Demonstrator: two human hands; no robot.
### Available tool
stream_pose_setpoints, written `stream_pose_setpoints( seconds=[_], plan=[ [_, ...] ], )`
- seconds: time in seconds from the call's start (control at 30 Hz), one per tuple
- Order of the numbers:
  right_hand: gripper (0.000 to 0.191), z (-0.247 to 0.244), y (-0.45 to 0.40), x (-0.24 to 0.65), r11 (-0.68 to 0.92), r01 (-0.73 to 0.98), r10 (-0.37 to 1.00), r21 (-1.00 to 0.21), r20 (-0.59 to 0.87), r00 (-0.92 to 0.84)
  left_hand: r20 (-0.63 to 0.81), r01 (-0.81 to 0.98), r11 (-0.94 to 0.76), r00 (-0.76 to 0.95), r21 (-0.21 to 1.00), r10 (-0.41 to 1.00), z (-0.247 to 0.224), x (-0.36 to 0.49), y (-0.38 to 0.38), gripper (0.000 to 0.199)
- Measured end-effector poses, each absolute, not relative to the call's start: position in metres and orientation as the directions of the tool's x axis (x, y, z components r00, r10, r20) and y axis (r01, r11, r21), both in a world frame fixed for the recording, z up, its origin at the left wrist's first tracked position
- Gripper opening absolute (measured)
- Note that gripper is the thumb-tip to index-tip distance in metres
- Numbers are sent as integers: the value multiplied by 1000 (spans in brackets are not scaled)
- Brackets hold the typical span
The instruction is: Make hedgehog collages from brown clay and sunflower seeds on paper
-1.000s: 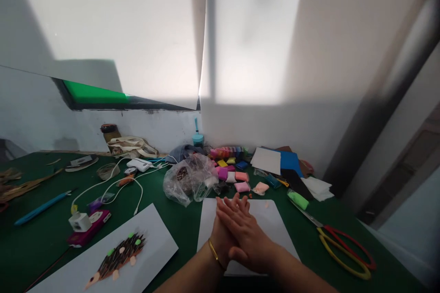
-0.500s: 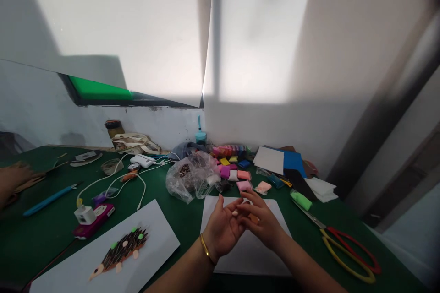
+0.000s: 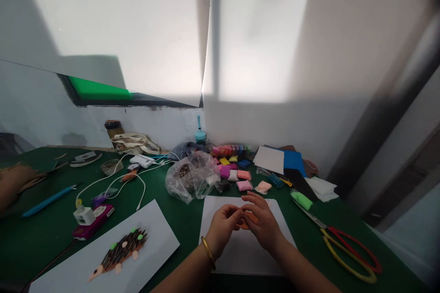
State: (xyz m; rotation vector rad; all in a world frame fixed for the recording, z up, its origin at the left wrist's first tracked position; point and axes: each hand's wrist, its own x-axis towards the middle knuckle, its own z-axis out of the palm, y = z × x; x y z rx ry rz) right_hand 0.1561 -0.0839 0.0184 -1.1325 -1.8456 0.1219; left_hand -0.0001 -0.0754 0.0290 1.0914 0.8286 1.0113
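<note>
Above a white sheet of paper (image 3: 247, 254), my left hand (image 3: 222, 229) has its thumb and fingers pinched together, a gold bangle on its wrist. My right hand (image 3: 264, 224) meets it, thumb and index finger pinched at the left fingertips while its other fingers stick out. Whatever small thing lies between the fingertips is hidden. A flat orange piece (image 3: 251, 219) shows on the paper just behind and below the fingers, partly covered by them.
Left lies a card with a clay hedgehog (image 3: 122, 249), near a magenta power strip (image 3: 92, 225). Behind are a plastic bag (image 3: 192, 176) and several coloured clay packs (image 3: 244, 175). Scissors (image 3: 347, 247) and green clay (image 3: 302, 199) lie right. Another person's hand (image 3: 17, 178) is far left.
My left hand has turned from palm-up and spread to a pinch, meeting the right fingertips. The small pale ball on its palm is out of sight. The orange piece shows more.
</note>
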Motion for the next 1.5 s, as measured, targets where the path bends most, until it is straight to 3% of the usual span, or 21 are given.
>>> stream_pose_setpoints(
  seconds=[0.2,0.5,0.77,1.23,1.5],
  plan=[
    [14,9,-85,153,583,627,743,-517,651,-155,-4,-114,37,274,993,962,16,-1,-71,29],
    [13,1,-84,156,565,580,776,-587,617,-132,21,-155,31,323,988,946,10,-2,-72,28],
    [20,1,-85,156,576,566,765,-590,632,-120,21,-113,16,325,993,946,6,-3,-70,29],
    [15,-4,-84,157,577,532,781,-619,610,-136,41,-90,-11,335,996,941,0,-2,-68,29],
    [13,-5,-83,157,579,515,778,-633,617,-116,30,-114,9,339,993,940,-4,-3,-68,41]
  ],
)
